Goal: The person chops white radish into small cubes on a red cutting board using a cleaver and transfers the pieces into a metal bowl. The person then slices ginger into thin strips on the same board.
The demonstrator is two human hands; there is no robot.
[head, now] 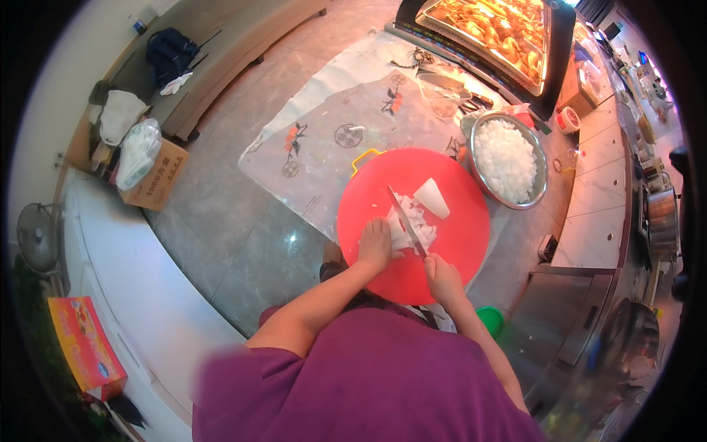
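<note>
A round red cutting board [359, 188] with a yellow handle lies in front of me at the table's near edge. My right hand [444, 279] grips a kitchen knife [406, 221], its blade pointing away and to the left across a pile of white chopped pieces [422, 226], likely a root vegetable. My left hand [376, 246] rests on the board left of the blade, its fingers on the white food beside the knife; what lies under the palm is hidden. A larger uncut white chunk [432, 198] sits just beyond the pile.
A steel bowl [544, 166] heaped with white diced pieces stands right of the board. Behind it are a clear plastic container [442, 88] and a lit glass food warmer [403, 16]. A patterned cover [320, 160] spreads over the table. A green bin [490, 321] sits low at right.
</note>
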